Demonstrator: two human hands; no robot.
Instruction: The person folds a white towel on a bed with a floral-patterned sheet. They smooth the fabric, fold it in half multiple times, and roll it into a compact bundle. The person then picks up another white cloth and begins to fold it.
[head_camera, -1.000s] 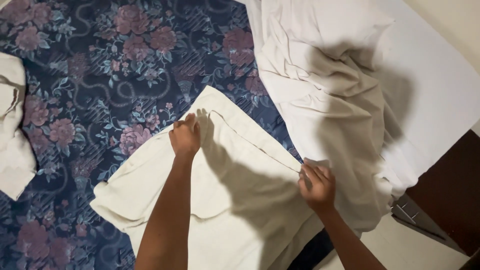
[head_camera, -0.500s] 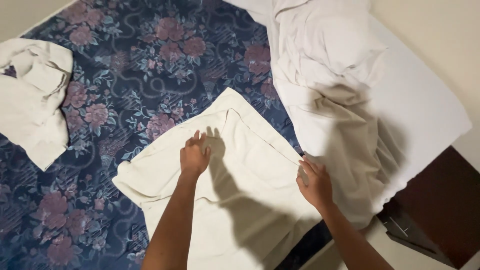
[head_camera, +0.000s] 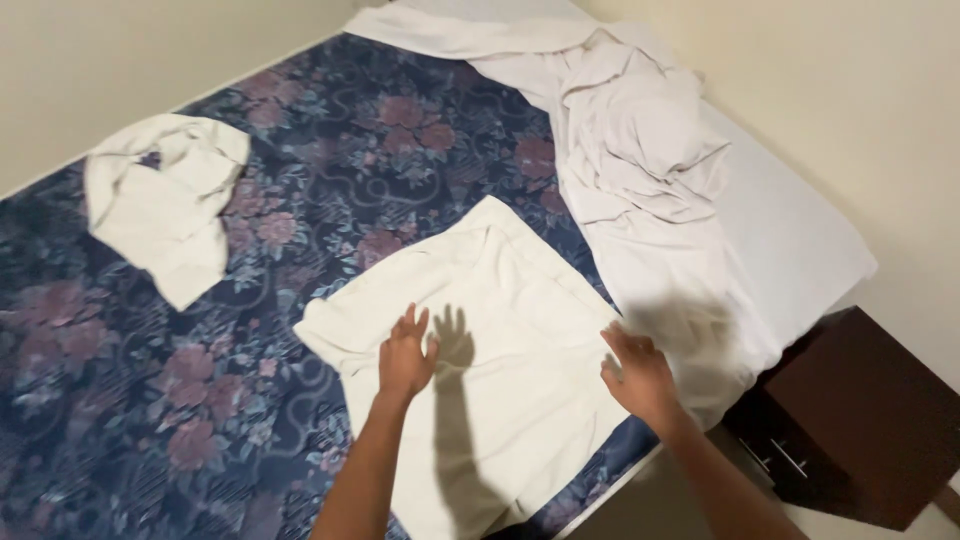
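Neither hand grips: the left hand (head_camera: 404, 358) and right hand (head_camera: 638, 375) lie open on the cream pillowcase (head_camera: 480, 340), and should press outward evenly to flatten it.

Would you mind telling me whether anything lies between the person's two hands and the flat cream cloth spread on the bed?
Nothing visible does. The left hand and the right hand are both right over the cream cloth, with no other thing between. The crumpled white sheet lies off to the side.
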